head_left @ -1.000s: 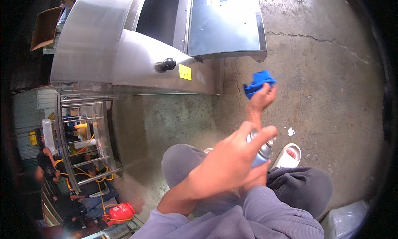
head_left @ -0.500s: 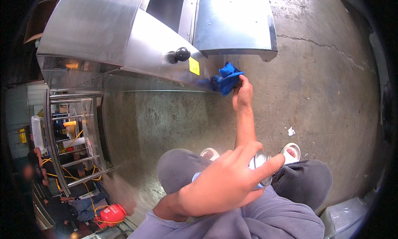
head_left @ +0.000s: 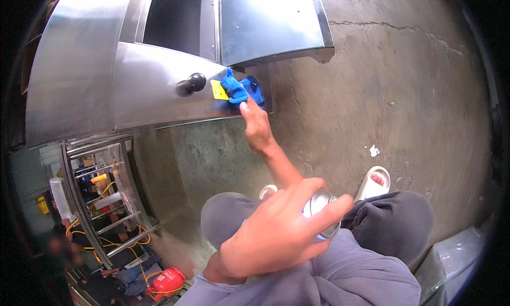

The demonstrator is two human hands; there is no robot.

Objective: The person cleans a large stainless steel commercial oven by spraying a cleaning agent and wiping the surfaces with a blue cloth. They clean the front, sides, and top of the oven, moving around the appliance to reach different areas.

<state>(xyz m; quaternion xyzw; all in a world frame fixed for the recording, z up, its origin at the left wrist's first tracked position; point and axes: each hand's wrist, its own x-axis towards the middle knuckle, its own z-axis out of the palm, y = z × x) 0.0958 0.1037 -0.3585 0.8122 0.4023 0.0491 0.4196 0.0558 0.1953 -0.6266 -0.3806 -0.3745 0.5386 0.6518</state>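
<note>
My right hand (head_left: 257, 126) reaches forward and grips a crumpled blue cloth (head_left: 232, 89). The cloth presses on the brushed metal panel (head_left: 151, 93) of a large steel machine, right beside a yellow sticker (head_left: 218, 90). A black round knob (head_left: 196, 82) sticks out of the same panel, left of the sticker. Close to my body, my left hand (head_left: 279, 221) is wrapped around a spray can (head_left: 319, 202) with a silver top. Its index finger lies over the can's top, and most of the can's body is hidden by the hand. My right forearm passes behind the left hand.
A shiny metal housing (head_left: 271, 24) juts out above the cloth. To the left stands a metal-framed rack (head_left: 95, 200), with people, yellow hoses and a red tank (head_left: 169, 282) near it. A white scrap (head_left: 374, 150) lies on the concrete floor. A plastic-wrapped box (head_left: 451, 263) is at lower right.
My right hand has moved the blue cloth left and slightly up the panel, up to the yellow sticker. My view has shifted a little. The left hand still holds the spray can.
</note>
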